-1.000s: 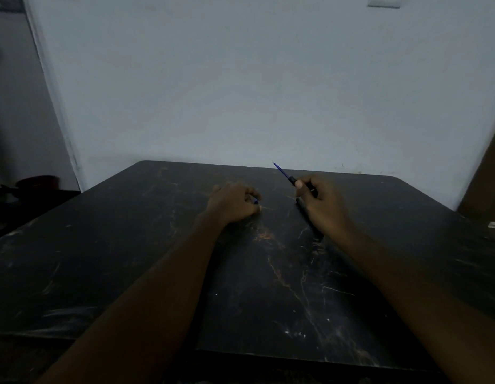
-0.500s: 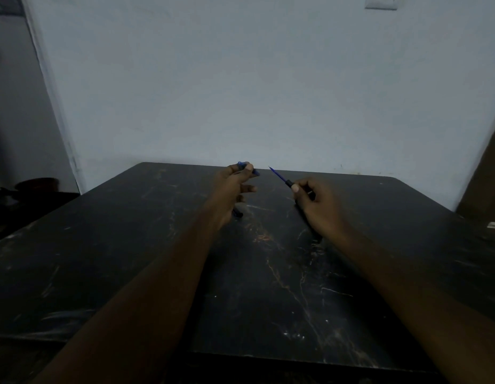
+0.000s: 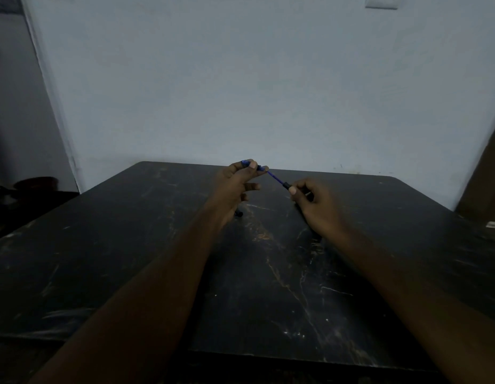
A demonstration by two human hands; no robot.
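A short blue piece [image 3: 247, 164] was pinched between the thumb and curled fingertips of the left hand [image 3: 235, 187], which was raised above the dark, scratched table [image 3: 130, 245]. The right hand [image 3: 315, 203] was closed around a black holder [image 3: 287, 185], gripped between thumb and forefinger, with the rest of it hidden inside the fist. From the holder's front end a thin blue rod [image 3: 275, 177] was pointed up and away from the right hand, toward the left. Its tip was seen touching, or just at, the near end of the blue piece; whether it had entered could not be told, as the light was dim and the parts small.

The work was judged to be the fitting together of a pen. Both parts had been picked up, brought between the hands and lined up end to end, so the gathering and aiming were taken as done. What was left, by this reading, was for the rod to be slid fully into the blue piece and the two halves to be closed together.

A small dark object [image 3: 239, 214] was noted just below the left hand, near the wrist; whether it was held or lay on the table could not be told.
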